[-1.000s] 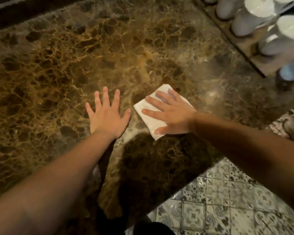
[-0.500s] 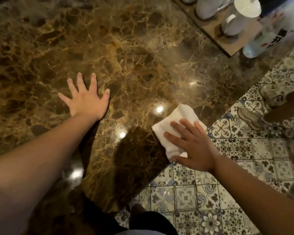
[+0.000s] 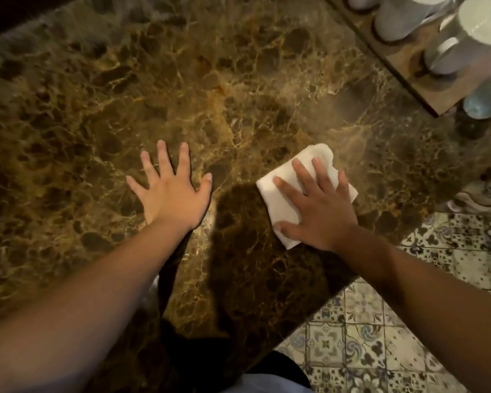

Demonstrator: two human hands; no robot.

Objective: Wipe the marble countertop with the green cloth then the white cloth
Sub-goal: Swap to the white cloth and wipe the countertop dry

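A folded white cloth (image 3: 284,191) lies on the brown marble countertop (image 3: 182,89), a little right of centre. My right hand (image 3: 318,205) presses flat on the cloth with its fingers spread and straight. My left hand (image 3: 172,191) rests flat on the bare marble to the left of the cloth, fingers spread, holding nothing. No green cloth is in view.
A wooden tray (image 3: 408,66) with several white cups (image 3: 448,52) stands at the back right. The countertop's front right edge runs diagonally above a patterned tile floor (image 3: 380,321). Someone's shoes (image 3: 479,194) stand on the floor at the right.
My right hand slid the white cloth from the middle out to the counter's right edge and back inward onto the marble. My left hand stayed flat on the marble.
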